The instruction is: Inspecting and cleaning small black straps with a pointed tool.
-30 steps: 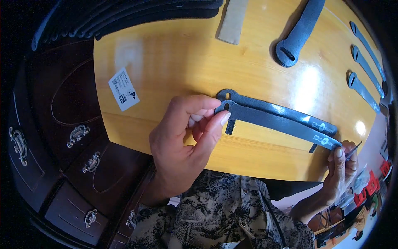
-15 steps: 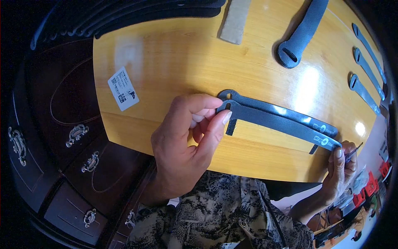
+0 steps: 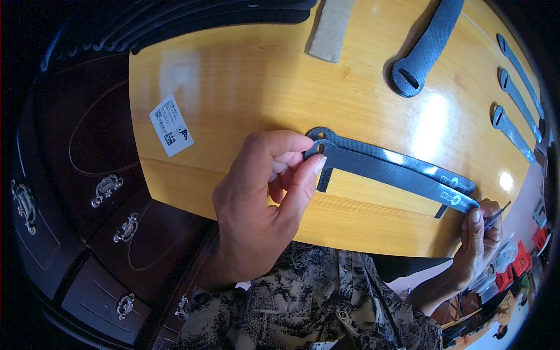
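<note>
My left hand (image 3: 254, 201) pinches the rounded, slotted end of a black cable strap (image 3: 385, 171) between thumb and forefinger. The strap runs taut to the right, where my right hand (image 3: 479, 236) grips its other end. A thin dark pointed tool (image 3: 504, 208) also sticks out of my right hand; its kind is unclear. Just behind the held strap lies a second black strap (image 3: 373, 146) of the same shape, with its slotted end at the left. Two short black strips, a left one (image 3: 325, 182) and a right one (image 3: 441, 211), show below the held strap.
A larger black slotted strap (image 3: 429, 49) and a grey flat bar (image 3: 332, 35) lie at the back of the wooden table (image 3: 233, 81). Several small straps (image 3: 513, 131) line the right side. Black straps (image 3: 233, 14) are stacked back left, near a white label (image 3: 171, 125). Dark drawers (image 3: 87, 245) stand left.
Both hands keep their grip and have hardly moved. The held strap's slotted end has tilted slightly.
</note>
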Motion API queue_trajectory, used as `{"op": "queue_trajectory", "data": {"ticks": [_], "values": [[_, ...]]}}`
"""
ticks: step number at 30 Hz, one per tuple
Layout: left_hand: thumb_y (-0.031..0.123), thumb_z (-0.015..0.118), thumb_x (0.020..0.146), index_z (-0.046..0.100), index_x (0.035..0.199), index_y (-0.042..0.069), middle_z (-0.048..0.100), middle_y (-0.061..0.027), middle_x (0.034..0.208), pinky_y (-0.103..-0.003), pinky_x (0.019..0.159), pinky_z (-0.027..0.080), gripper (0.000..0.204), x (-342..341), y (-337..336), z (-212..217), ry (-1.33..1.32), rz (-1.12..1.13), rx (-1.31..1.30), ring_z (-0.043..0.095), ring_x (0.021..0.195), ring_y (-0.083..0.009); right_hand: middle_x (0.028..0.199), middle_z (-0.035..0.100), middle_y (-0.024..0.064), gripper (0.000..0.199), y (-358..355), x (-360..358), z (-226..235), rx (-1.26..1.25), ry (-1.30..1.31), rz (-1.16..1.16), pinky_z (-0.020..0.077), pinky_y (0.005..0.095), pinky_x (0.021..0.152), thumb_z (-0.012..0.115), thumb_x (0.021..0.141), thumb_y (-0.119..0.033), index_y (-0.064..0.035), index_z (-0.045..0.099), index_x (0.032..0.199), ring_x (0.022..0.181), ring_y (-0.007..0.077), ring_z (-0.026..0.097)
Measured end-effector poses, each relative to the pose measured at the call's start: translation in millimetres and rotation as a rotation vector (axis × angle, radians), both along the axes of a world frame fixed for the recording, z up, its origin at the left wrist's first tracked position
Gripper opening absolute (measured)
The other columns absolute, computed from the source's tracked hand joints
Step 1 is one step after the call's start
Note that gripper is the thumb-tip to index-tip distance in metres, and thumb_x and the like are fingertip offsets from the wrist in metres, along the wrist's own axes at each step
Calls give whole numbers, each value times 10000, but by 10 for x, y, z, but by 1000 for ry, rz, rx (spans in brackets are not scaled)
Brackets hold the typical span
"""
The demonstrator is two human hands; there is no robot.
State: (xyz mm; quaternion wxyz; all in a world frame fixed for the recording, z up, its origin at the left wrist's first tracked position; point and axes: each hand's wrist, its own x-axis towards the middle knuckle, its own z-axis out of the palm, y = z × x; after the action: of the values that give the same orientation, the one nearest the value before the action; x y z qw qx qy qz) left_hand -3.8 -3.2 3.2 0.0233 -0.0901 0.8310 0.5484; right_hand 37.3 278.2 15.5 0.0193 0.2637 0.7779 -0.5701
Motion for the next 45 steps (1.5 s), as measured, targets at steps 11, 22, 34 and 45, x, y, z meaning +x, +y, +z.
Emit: {"op": "queue_trajectory", "data": {"ticks": [11, 22, 34, 45], "values": [[-28, 673, 797, 554, 981, 34, 575, -44, 740, -197, 504, 419, 227, -19, 2, 60, -73, 0, -39, 514, 616, -50, 687, 441, -31, 194, -22, -27, 14, -17, -24, -3, 270, 188, 536, 676, 823, -162, -64, 519, 766, 597, 49, 381], [-52, 584, 832, 585, 860, 3, 546, -39, 791, -209, 592, 414, 61, -53, 30, 158, -98, -67, -183, 507, 672, -84, 623, 538, -46, 172, -138, -88, 58, 9, -48, -58, 297, 189, 487, 748, 754, -107, -47, 589, 732, 532, 26, 423], [-22, 554, 877, 534, 943, -17, 508, -20, 827, -185, 674, 399, 69, -27, 81, 179, -178, -70, -122, 489, 732, -62, 616, 521, -54, 169, -97, -159, 115, 76, -106, 16, 289, 189, 490, 748, 766, -102, -18, 603, 748, 550, 14, 385], [-22, 558, 881, 525, 957, -20, 520, -26, 829, -184, 697, 397, 83, -24, 59, 179, -199, -59, -103, 493, 749, -69, 625, 564, 0, 199, -123, -201, 164, 107, -175, 8, 390, 213, 545, 756, 759, -121, 1, 600, 736, 591, 57, 484]]}}
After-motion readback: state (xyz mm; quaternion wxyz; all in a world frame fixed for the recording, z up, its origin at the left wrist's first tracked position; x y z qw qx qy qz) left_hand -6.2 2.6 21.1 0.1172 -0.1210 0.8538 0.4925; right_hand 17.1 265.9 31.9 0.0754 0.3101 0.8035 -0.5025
